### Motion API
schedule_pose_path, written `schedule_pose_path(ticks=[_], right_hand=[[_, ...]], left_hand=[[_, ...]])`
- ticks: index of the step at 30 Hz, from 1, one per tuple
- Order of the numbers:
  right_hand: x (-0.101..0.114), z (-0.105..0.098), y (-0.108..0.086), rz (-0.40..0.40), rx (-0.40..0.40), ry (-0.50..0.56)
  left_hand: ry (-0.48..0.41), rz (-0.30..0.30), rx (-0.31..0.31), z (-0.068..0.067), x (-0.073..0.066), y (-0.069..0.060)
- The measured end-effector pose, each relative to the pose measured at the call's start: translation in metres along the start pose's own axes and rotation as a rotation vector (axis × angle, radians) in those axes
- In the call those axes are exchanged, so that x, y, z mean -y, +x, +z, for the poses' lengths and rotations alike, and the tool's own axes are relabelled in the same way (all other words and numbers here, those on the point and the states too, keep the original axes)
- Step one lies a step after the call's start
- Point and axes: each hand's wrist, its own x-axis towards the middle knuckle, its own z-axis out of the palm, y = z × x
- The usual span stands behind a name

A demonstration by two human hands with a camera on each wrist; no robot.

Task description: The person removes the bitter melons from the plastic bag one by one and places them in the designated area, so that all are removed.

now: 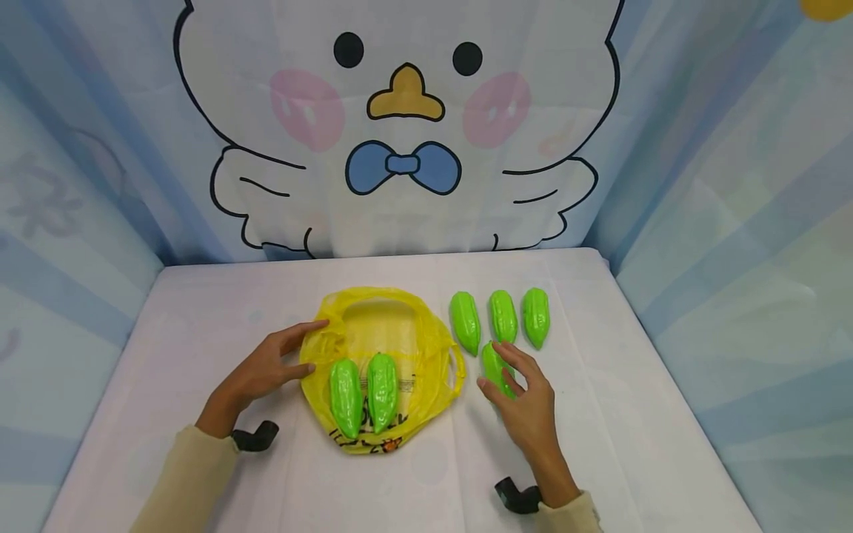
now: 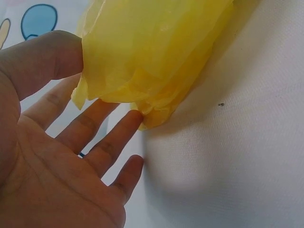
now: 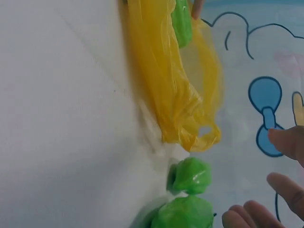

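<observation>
Head: lowest right-side green toy fruit (image 1: 491,365), right of middle, slants down-right under the nearer right grip (image 1: 531,406) | Left wrist: left grip (image 2: 64,152) loose, touching yellow plastic bag (image 2: 147,52), top | Right wrist: right grip wide, lower right

Black lettering (image 1: 400,420) crosses the near part of a yellow plastic bag (image 1: 406,337), between the left hand (image 1: 266,366) and the right hand (image 1: 529,411), creased and partly covered by two green pieces (image 1: 382,392), its words illegible. Beside it sits a small orange-red printed mark (image 1: 392,446); finer print lines (image 1: 406,383), nearer the right hand, are equally unreadable.
</observation>
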Motion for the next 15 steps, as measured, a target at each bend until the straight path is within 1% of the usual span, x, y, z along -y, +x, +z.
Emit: schedule_pose_path(ticks=[6, 15], right_hand=[[0.007, 0.017, -0.002, -0.012, 0.053, 0.029], [0.02, 0.046, -0.008, -0.03, 0.136, 0.104]], left_hand=[[0.003, -0.004, 0.0, 0.0, 0.0, 0.001], [0.009, -0.004, -0.001, 0.0, -0.001, 0.0]])
